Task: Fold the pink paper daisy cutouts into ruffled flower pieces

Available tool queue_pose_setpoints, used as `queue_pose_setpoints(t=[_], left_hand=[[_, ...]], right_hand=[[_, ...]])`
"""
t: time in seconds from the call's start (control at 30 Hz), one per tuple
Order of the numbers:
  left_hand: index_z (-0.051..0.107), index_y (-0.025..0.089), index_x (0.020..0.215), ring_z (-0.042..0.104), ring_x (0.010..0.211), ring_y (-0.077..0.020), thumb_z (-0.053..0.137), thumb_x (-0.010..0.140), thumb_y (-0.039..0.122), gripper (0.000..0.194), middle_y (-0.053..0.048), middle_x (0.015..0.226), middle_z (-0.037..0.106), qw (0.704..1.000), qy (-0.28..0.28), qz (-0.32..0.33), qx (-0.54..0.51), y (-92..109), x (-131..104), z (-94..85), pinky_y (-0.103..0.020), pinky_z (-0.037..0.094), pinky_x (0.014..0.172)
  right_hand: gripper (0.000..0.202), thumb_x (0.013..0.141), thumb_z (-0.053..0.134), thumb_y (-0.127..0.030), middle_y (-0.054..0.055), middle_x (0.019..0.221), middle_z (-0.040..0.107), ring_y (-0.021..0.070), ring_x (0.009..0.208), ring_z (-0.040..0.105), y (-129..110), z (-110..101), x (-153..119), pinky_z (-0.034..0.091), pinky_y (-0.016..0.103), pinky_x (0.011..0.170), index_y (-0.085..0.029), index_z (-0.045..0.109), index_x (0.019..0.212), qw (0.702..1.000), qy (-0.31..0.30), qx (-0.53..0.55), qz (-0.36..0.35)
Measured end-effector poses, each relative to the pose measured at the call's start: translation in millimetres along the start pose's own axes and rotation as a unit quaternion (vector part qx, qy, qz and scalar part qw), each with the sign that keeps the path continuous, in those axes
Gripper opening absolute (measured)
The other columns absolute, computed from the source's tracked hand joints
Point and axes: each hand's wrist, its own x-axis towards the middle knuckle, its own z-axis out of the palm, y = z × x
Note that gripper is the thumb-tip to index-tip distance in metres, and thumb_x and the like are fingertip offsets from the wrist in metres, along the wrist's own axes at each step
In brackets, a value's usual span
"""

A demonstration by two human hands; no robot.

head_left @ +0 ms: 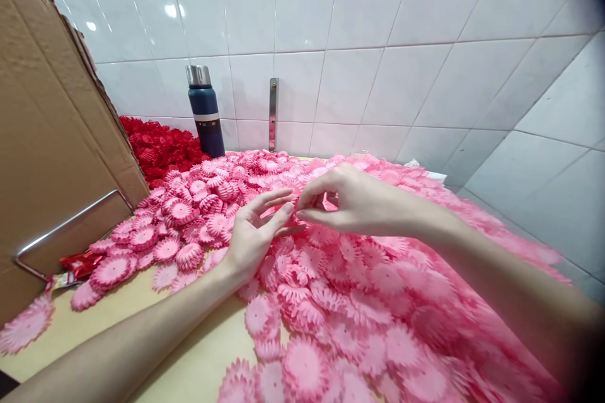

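Note:
My left hand [258, 223] is held over the heap of pink scalloped paper-like flower discs [309, 365]. Its fingers are stretched out and apart, with the thumb between them, and I see nothing held in it. Close against its fingertips, my right hand [338, 201] has thumb and forefinger brought together in a pinch. Whatever is in that pinch, if anything, is too small to make out. Pink discs lie below and behind both hands, many with a small dot at the centre.
A dark blue bottle [207, 113] with a steel cap stands behind the heap, beside red discs [163, 145]. At the left rises a cardboard sheet [57, 119] with a metal wire handle [70, 223] before it. Red wrappers [80, 263] lie on the yellowish tabletop [203, 340]. A metal strip [273, 114] is against the tiled wall [359, 6].

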Motion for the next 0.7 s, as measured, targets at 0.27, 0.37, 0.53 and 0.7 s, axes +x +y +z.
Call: queue_pose_setpoints(t=[0.27,0.37,0.53,0.7], left_hand=[[0.073,0.019,0.098,0.074,0.08,-0.0189,0.073,0.079,0.027,0.02,-0.006,0.094,0.077,0.998,-0.034,0.025,0.046,0.3,-2.7,0.6,-0.031,0.063,0.075],[0.072,0.02,0.097,0.074,0.077,-0.018,0.074,0.079,0.028,0.02,-0.005,0.093,0.077,0.999,-0.034,0.019,0.037,0.6,-2.1,0.4,-0.03,0.063,0.069],[0.073,0.021,0.093,0.072,0.074,-0.0135,0.074,0.079,0.026,0.015,-0.003,0.092,0.076,0.999,-0.036,0.022,0.021,0.4,-1.2,0.0,-0.023,0.062,0.066],[0.073,0.021,0.093,0.071,0.075,-0.0151,0.075,0.078,0.027,0.017,-0.003,0.092,0.075,0.999,-0.032,0.02,0.023,0.0,-1.5,-0.7,-0.025,0.063,0.065]], right_hand=[[0.017,0.084,0.061,-0.024,0.0,0.059,0.064,0.0094,0.05,0.046,-1.1,0.0,0.3,0.034,0.026,0.045,-0.016,0.076,0.081,1.0,-0.019,0.005,0.0],[0.016,0.083,0.059,-0.016,0.001,0.065,0.068,0.0094,0.054,0.051,-0.6,-0.7,0.2,0.038,0.024,0.047,-0.015,0.075,0.081,0.999,-0.026,0.029,0.003],[0.015,0.079,0.058,-0.013,-0.002,0.063,0.065,0.009,0.056,0.052,-0.1,-4.0,-1.2,0.039,0.022,0.048,-0.015,0.07,0.071,0.999,-0.026,0.038,0.009],[0.018,0.08,0.057,-0.016,0.0,0.07,0.07,0.0101,0.058,0.055,-0.7,-6.4,-1.7,0.04,0.022,0.048,-0.017,0.075,0.083,0.998,-0.044,0.045,0.027]])
